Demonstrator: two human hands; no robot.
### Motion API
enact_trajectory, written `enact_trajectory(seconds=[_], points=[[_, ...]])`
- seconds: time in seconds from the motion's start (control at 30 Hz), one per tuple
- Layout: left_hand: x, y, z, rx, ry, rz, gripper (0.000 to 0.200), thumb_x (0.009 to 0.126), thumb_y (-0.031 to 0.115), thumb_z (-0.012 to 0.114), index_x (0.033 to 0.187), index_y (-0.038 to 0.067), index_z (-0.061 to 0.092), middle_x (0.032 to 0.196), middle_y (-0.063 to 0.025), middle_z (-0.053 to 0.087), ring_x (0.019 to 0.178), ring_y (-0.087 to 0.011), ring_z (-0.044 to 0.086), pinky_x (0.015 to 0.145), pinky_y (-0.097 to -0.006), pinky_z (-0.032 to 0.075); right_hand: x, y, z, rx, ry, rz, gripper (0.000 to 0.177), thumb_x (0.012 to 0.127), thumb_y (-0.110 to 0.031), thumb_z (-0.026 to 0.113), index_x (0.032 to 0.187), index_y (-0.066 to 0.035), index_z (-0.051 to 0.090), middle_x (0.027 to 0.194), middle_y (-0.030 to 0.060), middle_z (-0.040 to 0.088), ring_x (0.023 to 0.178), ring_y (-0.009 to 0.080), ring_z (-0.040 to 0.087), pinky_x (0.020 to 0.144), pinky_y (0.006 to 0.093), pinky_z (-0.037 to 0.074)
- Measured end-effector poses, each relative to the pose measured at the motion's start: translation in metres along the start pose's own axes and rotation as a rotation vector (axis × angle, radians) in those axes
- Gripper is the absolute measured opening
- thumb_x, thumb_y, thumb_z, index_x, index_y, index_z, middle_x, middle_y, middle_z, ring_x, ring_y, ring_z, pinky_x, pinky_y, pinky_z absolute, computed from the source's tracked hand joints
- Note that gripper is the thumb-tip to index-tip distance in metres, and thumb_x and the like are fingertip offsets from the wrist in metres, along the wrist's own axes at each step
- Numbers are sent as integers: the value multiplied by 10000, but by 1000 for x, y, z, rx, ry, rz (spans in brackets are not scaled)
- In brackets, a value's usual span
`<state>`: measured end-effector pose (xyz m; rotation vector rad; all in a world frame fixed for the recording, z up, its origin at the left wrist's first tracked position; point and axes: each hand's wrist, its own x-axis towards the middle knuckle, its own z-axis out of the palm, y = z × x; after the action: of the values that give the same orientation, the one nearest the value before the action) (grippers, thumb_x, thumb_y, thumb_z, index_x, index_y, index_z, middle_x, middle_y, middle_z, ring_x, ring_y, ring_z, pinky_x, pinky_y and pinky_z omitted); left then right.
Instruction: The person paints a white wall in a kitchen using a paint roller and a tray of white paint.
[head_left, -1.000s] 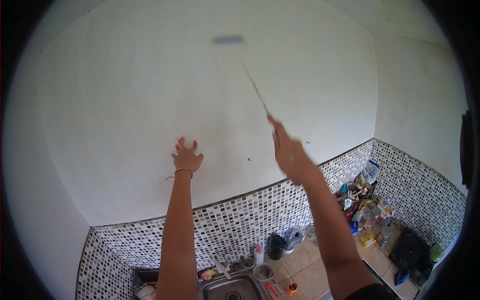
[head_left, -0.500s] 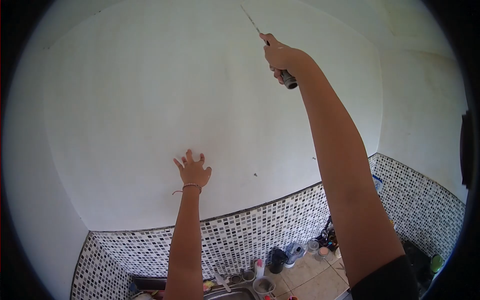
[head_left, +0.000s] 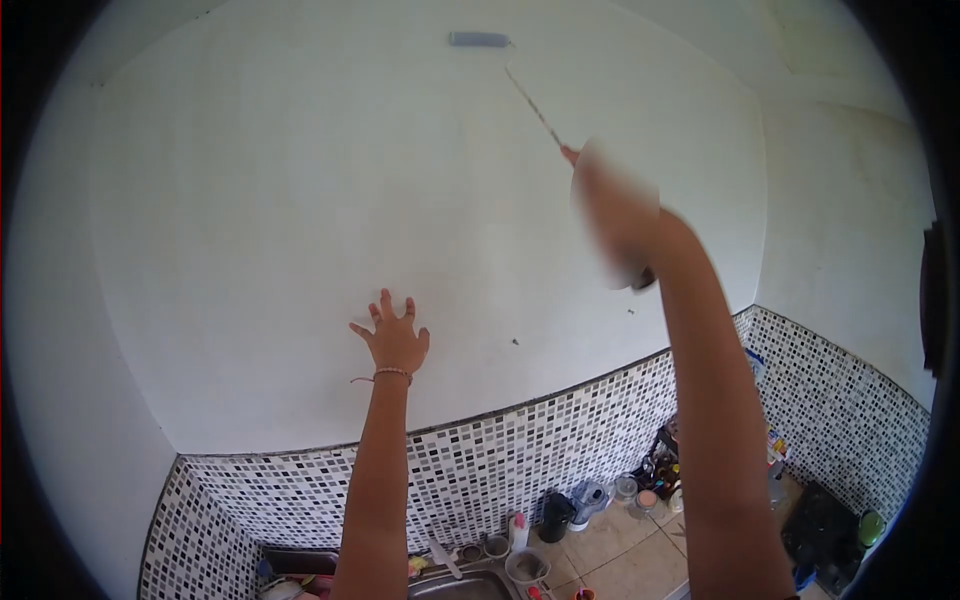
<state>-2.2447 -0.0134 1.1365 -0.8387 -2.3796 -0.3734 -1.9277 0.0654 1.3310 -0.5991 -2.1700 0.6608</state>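
Note:
A paint roller (head_left: 479,40) with a grey sleeve lies against the upper part of the pale wall (head_left: 280,200). Its thin rod runs down to my right hand (head_left: 620,215), which is closed around the handle and partly blurred; the handle's dark end shows below the fist. Lower down and to the left, my left hand (head_left: 398,345) rests on the wall with its fingers spread, holding nothing. A thin bracelet (head_left: 393,373) circles the left wrist.
Mosaic tiles (head_left: 480,460) run below the painted wall. Beneath stand a sink (head_left: 465,588), a black container (head_left: 555,517), several jars and bottles on the tiled counter (head_left: 620,550), and a black stove (head_left: 820,530) at the right.
My right hand has moved down and to the right with the roller, and the roller's sleeve has come into view at the top. My left hand has barely shifted.

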Motion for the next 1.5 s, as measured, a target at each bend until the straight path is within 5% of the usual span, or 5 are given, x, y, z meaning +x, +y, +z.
enact_trajectory(seconds=[0.33, 0.63, 0.93, 1.27, 1.5], points=[[3, -5, 1, -83, -19, 5, 603, 924, 424, 549, 1478, 232, 411, 1606, -139, 140, 1455, -401, 222, 1108, -670, 226, 108, -97, -80, 4, 31, 117, 410, 1047, -278, 316, 1456, -295, 334, 772, 76, 462, 436, 112, 441, 439, 287, 464], [8, -9, 11, -195, 75, 59, 598, 888, 392, 594, 1415, 126, 500, 1574, -224, 179, 1400, -512, 263, 1152, -545, 250, -41, -30, -85, -329, -129, 197, 436, 1057, -367, 333, 1490, -335, 295, 674, 50, 443, 421, 79, 461, 391, 269, 463], [25, 27, 17, -250, 147, -109, 584, 848, 424, 625, 1260, 11, 609, 1489, -233, 211, 1304, -670, 247, 1109, -596, 302, -6, -76, -86, -273, -43, 235, 441, 1056, -366, 264, 1495, -336, 298, 763, 99, 464, 431, 85, 449, 382, 281, 441], [24, 14, 4, -424, -1, -109, 498, 831, 286, 599, 1243, 6, 611, 1502, -233, 177, 1374, -624, 166, 1065, -706, 267, 84, -133, -76, -67, 192, -79, 395, 994, -273, 399, 1341, -96, 467, 687, 60, 463, 430, 109, 403, 452, 302, 451], [24, 17, 5, -456, -8, -101, 519, 831, 258, 600, 1281, 1, 572, 1481, -227, 177, 1382, -625, 132, 1039, -715, 301, 64, -85, -42, -47, 127, 78, 410, 973, -215, 374, 1374, -153, 434, 670, 51, 486, 432, 125, 432, 480, 309, 467]])
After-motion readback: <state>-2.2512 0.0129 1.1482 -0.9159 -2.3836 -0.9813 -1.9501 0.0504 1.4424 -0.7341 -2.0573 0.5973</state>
